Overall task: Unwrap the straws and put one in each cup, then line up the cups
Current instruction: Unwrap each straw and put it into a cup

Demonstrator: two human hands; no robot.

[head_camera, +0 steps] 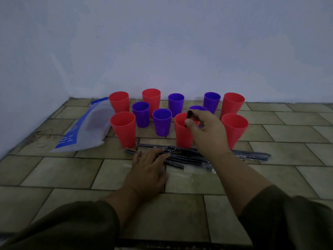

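Observation:
Several red and purple plastic cups stand in a loose cluster on the tiled floor near the wall. My right hand (205,129) pinches a black straw (188,116) whose lower end sits inside a front red cup (182,136). A pile of wrapped dark straws (191,156) lies on the floor in front of the cups. My left hand (147,168) rests flat, fingers spread, on the left end of that pile. A purple cup (197,107) is partly hidden behind my right hand.
A clear plastic bag with blue print (84,129) lies at the left of the cups. A torn clear wrapper (182,175) lies on the tiles below the straws. The wall (162,51) rises directly behind the cups.

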